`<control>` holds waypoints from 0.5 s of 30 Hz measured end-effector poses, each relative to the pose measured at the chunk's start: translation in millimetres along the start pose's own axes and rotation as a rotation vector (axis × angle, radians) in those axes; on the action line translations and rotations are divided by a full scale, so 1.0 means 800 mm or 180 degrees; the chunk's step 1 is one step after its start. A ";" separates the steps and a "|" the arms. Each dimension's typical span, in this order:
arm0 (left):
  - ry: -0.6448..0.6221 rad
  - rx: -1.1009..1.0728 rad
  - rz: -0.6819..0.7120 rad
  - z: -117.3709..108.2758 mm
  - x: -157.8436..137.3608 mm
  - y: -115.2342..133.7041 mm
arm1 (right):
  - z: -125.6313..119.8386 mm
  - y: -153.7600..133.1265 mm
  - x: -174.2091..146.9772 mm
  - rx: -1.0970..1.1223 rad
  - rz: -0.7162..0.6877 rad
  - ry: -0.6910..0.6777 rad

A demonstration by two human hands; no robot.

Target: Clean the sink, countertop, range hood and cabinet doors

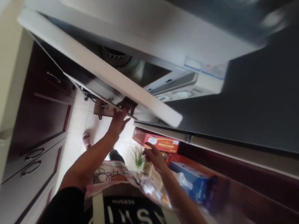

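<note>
A pale appliance body (128, 17), apparently a range hood, slants across the upper middle; a round slotted part (117, 56) shows inside it. Below runs a thick white bar (101, 67). Under that bar is a thin panel (96, 93) with a light edge. My left hand (118, 121) grips the lower end of this panel, fingers at its edge and thumb sticking out below. My right hand (154, 156) hangs lower and to the right, fingers apart and nothing in them, in front of a red box (162, 143).
Dark cabinets with metal handles (34, 154) stand at left beside a pale counter (14, 84). A plant (138, 158), a blue package (191, 181) and other goods lie low at right. A dark surface (260, 113) fills the right. Pale floor tiles (77, 116) show below.
</note>
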State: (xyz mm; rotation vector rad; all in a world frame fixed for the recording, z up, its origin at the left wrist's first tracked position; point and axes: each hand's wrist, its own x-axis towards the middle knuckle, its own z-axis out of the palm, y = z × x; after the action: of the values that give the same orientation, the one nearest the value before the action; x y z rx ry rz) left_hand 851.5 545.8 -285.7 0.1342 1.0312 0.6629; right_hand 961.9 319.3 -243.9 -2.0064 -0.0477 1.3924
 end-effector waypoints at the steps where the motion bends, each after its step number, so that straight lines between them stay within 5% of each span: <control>1: 0.0078 -0.0082 0.0019 0.017 0.011 0.001 | -0.007 0.005 -0.002 0.0099 0.0055 0.0032; 7: 0.0420 -0.0286 0.0154 0.083 0.038 0.019 | -0.032 0.031 -0.005 0.0326 0.0079 0.0141; 15: 0.0719 -0.0074 0.0383 0.104 0.042 0.028 | -0.039 0.039 0.010 0.0540 0.0146 0.0110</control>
State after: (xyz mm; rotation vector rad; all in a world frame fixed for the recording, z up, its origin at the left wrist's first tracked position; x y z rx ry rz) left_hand 921.5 598.9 -258.1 0.1032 1.2387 0.8124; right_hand 980.9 282.3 -261.4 -1.9004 0.1286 1.3429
